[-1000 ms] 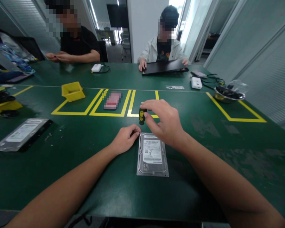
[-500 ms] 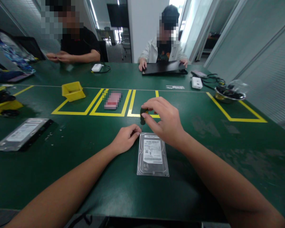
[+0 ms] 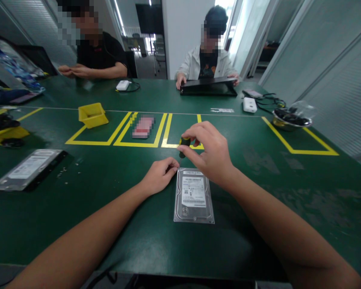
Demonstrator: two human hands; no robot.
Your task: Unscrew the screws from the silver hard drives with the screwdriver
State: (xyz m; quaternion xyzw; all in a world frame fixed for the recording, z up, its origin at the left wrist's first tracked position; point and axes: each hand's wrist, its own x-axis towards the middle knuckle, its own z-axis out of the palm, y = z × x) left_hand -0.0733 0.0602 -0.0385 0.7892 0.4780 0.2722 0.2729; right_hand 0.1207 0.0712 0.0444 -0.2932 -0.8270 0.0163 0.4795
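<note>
A hard drive (image 3: 193, 196) lies flat on the green table, its labelled face up. My right hand (image 3: 212, 150) grips a screwdriver (image 3: 185, 141) by its dark handle with yellow marks. The thin shaft points down at the drive's far left corner. Resting on the table at that same corner, my left hand (image 3: 159, 174) has thumb and forefinger pinched together close to the shaft's tip. Whatever sits between those fingertips is too small to make out.
On the left lie another drive (image 3: 33, 168) and small loose bits (image 3: 61, 172). Beyond are a yellow bin (image 3: 93, 115), a pink phone-like object (image 3: 143, 127), and a metal bowl (image 3: 291, 120) of dark parts. Across the table, one person handles a black panel (image 3: 209, 86); another sits left.
The screwdriver handle has tilted and my right fingers have shifted on it. My left hand and the drive have stayed put. The person opposite has lifted the panel's upper part.
</note>
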